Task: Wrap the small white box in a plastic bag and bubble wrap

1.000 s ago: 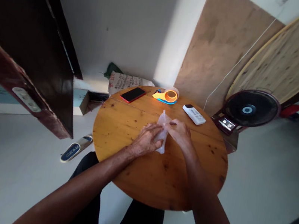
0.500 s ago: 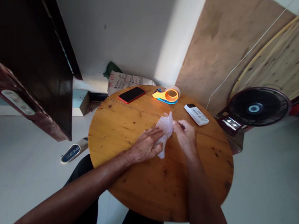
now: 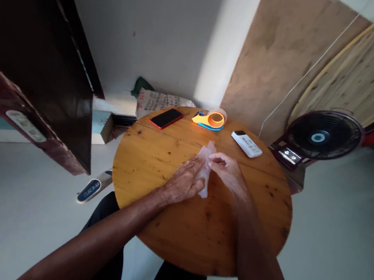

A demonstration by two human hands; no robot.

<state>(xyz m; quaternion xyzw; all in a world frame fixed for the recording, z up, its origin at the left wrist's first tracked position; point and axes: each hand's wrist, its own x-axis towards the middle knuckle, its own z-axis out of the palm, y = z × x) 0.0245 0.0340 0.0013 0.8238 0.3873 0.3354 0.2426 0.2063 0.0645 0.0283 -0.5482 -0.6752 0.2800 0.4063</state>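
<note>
A thin, whitish, see-through plastic bag point(image 3: 204, 188) lies on the round wooden table point(image 3: 150, 162), folded into a narrow strip. My left hand point(image 3: 184, 180) rests flat across its left side, fingers stretched out and pressing it to the wood. At the bag's right edge, the thumb and fingertips of my right hand point(image 3: 227, 170) are pinched together on the film. Part of the bag is hidden under my left fingers.
Toward the table's far side lie a phone with a red edge point(image 3: 166, 118), an orange tape dispenser point(image 3: 207, 119) and a white remote control point(image 3: 246, 144). A fan point(image 3: 319, 136) stands beyond the right edge. A slipper point(image 3: 90, 191) is on the floor at left.
My right hand has moved left with the bag's right edge, laying it over toward my left fingers. The bag looks flatter and narrower. My left hand has stayed in about the same place.
</note>
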